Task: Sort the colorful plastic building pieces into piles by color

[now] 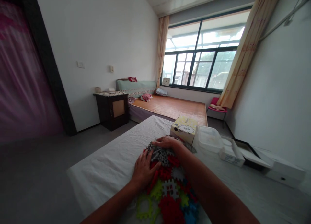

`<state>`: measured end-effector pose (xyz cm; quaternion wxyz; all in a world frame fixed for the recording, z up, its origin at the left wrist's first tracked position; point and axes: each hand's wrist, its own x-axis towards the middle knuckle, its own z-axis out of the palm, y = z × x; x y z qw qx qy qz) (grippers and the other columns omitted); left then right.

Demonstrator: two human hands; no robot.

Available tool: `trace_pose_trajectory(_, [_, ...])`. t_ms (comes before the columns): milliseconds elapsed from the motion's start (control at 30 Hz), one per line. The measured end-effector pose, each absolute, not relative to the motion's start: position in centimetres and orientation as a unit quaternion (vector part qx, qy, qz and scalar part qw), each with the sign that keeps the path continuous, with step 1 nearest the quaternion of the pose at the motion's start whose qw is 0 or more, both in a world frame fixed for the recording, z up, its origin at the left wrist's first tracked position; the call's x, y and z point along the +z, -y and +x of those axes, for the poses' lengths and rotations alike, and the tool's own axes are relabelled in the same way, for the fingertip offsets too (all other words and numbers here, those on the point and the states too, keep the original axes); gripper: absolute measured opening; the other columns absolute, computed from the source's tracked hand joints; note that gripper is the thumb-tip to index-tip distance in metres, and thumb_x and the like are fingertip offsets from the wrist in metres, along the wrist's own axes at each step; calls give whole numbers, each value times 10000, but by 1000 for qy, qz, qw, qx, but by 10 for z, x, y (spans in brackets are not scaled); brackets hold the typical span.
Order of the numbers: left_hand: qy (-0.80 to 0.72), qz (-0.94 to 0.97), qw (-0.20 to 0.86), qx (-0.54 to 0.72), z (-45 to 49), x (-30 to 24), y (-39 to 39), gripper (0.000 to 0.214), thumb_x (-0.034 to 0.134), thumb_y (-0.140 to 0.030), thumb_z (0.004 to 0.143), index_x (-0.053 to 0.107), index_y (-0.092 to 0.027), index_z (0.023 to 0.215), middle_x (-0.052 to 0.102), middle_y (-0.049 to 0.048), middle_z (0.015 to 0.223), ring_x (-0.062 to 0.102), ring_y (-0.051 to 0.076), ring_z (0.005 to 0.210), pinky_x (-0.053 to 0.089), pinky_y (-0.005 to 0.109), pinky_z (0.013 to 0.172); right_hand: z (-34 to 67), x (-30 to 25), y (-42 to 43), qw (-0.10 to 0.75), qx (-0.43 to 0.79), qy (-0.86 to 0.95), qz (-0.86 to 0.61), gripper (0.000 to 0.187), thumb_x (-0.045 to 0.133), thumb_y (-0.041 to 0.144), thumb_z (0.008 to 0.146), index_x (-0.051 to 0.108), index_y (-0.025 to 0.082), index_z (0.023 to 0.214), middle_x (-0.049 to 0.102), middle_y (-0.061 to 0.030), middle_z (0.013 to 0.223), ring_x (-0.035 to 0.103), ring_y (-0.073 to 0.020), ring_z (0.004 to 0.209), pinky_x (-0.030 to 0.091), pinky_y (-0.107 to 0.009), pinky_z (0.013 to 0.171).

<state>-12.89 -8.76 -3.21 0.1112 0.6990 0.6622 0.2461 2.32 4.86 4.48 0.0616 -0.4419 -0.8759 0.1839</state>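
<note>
A heap of flat interlocking plastic pieces [170, 188], grey, red, yellow-green, white and blue, lies on a table under a white cloth [107, 165]. My left hand [143, 170] rests on the heap's left side, fingers stretched over red and grey pieces. My right hand [167, 142] lies over the far top of the heap, fingers curved across the grey pieces. Neither hand lifts a piece clear of the pile.
Behind the heap stand a yellow tissue box [184, 128], a clear plastic container [209, 139] and white boxes [232, 152] toward the right. Beyond the table are a dark cabinet [112, 110], a low bed with a mat [170, 107] and a large window [201, 55].
</note>
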Motion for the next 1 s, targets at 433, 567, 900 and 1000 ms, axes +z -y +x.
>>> trace_pose_trajectory(433, [-592,728,130,322,-48,-26,102,559,506,-568,822,557,-253,1281,439,84,1421,382,290,1315,307,432,1104,127,38,-12,44,183,869,-458,581,418,704,800,680,300,1125,679,-28,1156,620,-257,1047,448,-331,915])
trace_pose_trajectory(567, [-557,740,155,343,-21,-23,105,515,539,-547,813,588,-266,1242,446,83,1407,392,284,1310,329,421,1097,160,32,-4,66,177,883,-430,515,480,629,807,707,248,1069,704,-55,1085,651,-235,943,478,-292,823])
trace_pose_trajectory(900, [-465,782,221,352,55,-18,122,480,564,-524,813,597,-285,1228,444,68,1413,408,284,1300,350,445,1086,239,38,41,106,159,885,-425,330,565,392,792,698,267,1066,712,-19,1057,637,-222,976,461,-307,871])
trace_pose_trajectory(1000, [-436,805,228,333,77,-14,126,479,577,-511,807,597,-289,1231,462,72,1398,414,287,1294,350,443,1084,268,40,58,111,171,877,-436,300,564,347,777,707,262,1027,719,-18,1013,641,-222,953,467,-315,869])
